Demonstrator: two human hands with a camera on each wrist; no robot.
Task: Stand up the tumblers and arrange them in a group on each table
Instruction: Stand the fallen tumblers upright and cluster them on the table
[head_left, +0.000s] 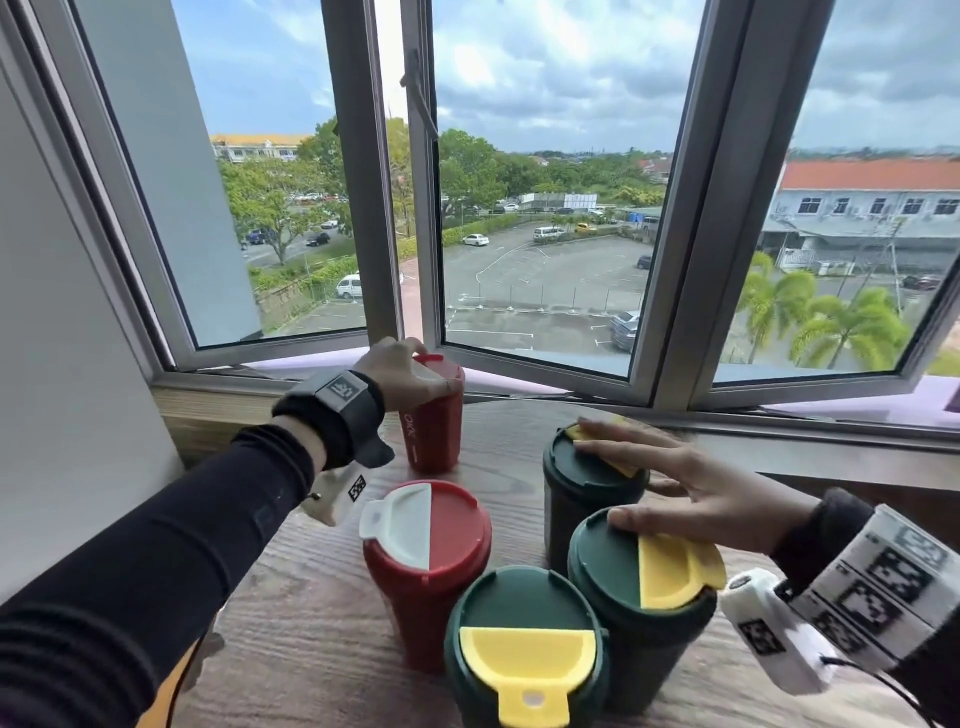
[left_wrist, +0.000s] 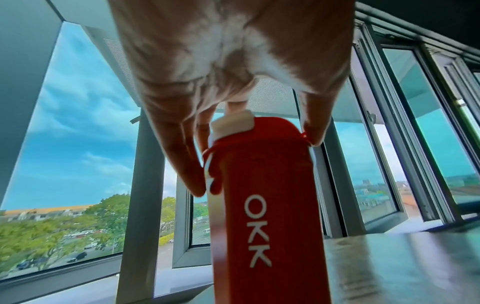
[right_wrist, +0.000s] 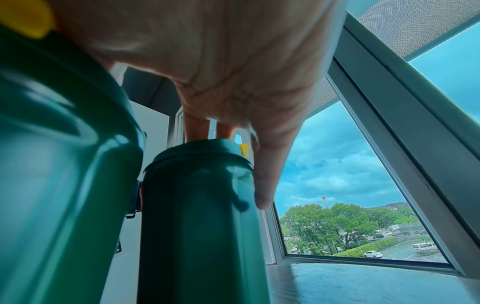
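Note:
Five tumblers stand upright on the wooden table (head_left: 311, 623). My left hand (head_left: 415, 364) grips the lid of the far red tumbler (head_left: 434, 426) from above; in the left wrist view its fingers (left_wrist: 192, 176) curl round the rim of this red tumbler (left_wrist: 267, 226), marked OKK. My right hand (head_left: 649, 478) lies flat with straight, spread fingers on the far green tumbler (head_left: 576, 499), its thumb on the right green tumbler (head_left: 613, 566). In the right wrist view one finger (right_wrist: 262, 191) runs down the far green tumbler (right_wrist: 197, 226). A red tumbler with a white flap (head_left: 452, 535) and a front green tumbler (head_left: 519, 597) stand untouched.
The table sits against a sill under open window frames (head_left: 421, 208), with a grey wall (head_left: 62, 364) at the left. Bare wood shows at the front left of the table and behind the green tumblers on the right.

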